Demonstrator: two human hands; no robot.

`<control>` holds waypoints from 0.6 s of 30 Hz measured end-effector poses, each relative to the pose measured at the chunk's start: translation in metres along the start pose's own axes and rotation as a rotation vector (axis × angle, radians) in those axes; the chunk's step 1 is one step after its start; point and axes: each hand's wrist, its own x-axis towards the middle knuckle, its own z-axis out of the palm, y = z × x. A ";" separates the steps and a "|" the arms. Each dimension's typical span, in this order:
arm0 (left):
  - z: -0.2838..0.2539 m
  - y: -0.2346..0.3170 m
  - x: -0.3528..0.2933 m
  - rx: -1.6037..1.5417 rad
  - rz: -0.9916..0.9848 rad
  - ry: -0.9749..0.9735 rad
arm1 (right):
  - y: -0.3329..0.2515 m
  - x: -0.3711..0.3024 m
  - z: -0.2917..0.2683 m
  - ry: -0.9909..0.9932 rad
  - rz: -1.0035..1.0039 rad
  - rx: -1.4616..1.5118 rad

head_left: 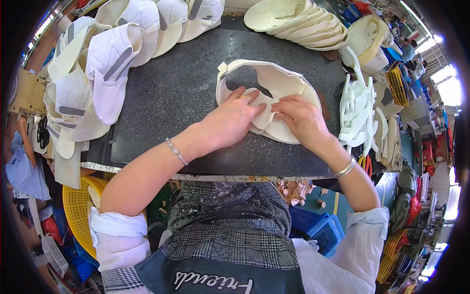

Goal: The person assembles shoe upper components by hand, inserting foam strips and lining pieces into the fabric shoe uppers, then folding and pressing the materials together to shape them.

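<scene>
An off-white shoe upper [296, 83] lies on its side on the dark speckled tabletop in front of me, its opening spread wide. My left hand [237, 115] reaches into the opening; its fingers press and grip the pale fabric near the middle. Opposite it, my right hand [303, 120] has bent fingers closed on the same fabric, the fingertips close to those of the left. The fabric between the two hands is folded. What lies beneath my palms and thumbs is partly hidden.
Several white shoe uppers with grey strips [110, 73] line the left edge of the table [171, 98]. A stack of cream uppers [298, 24] lies at the back right. White plastic shoe-shaped forms [357, 108] stand right. Below are a yellow basket [76, 215] and a blue basket [325, 232].
</scene>
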 end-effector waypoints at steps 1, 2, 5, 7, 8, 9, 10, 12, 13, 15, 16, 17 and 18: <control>-0.003 -0.001 -0.004 0.003 -0.005 0.002 | -0.005 0.004 -0.009 0.000 -0.005 0.002; -0.004 -0.001 -0.006 -0.009 -0.019 -0.003 | -0.010 0.007 -0.019 -0.145 -0.049 -0.066; -0.002 -0.001 -0.009 -0.011 -0.036 -0.003 | -0.011 0.006 -0.027 -0.337 -0.101 -0.135; -0.002 -0.005 -0.012 -0.002 -0.045 0.003 | -0.008 -0.002 -0.029 -0.387 -0.114 -0.133; -0.004 -0.010 -0.015 -0.051 -0.026 -0.040 | -0.004 -0.008 -0.031 -0.370 -0.130 -0.102; -0.005 -0.013 -0.018 -0.100 -0.008 -0.084 | -0.004 -0.013 -0.032 -0.354 -0.146 -0.070; -0.003 -0.012 -0.023 -0.098 -0.008 -0.080 | -0.007 -0.015 -0.033 -0.353 -0.148 -0.073; 0.005 -0.002 -0.037 0.168 0.101 0.009 | -0.017 -0.017 -0.030 -0.341 -0.130 -0.203; 0.004 0.001 -0.040 0.176 0.098 0.012 | -0.027 -0.016 -0.024 -0.336 -0.137 -0.205; 0.004 0.002 -0.042 0.212 0.103 0.037 | -0.052 -0.014 -0.003 -0.207 -0.132 -0.306; 0.002 0.001 -0.044 0.208 0.110 0.039 | -0.057 -0.018 0.008 -0.246 -0.173 -0.180; -0.007 -0.007 -0.049 0.222 0.040 0.018 | -0.055 -0.020 0.006 -0.246 -0.176 -0.177; -0.017 -0.015 -0.054 0.235 -0.030 -0.003 | -0.049 -0.024 0.000 -0.289 -0.184 -0.168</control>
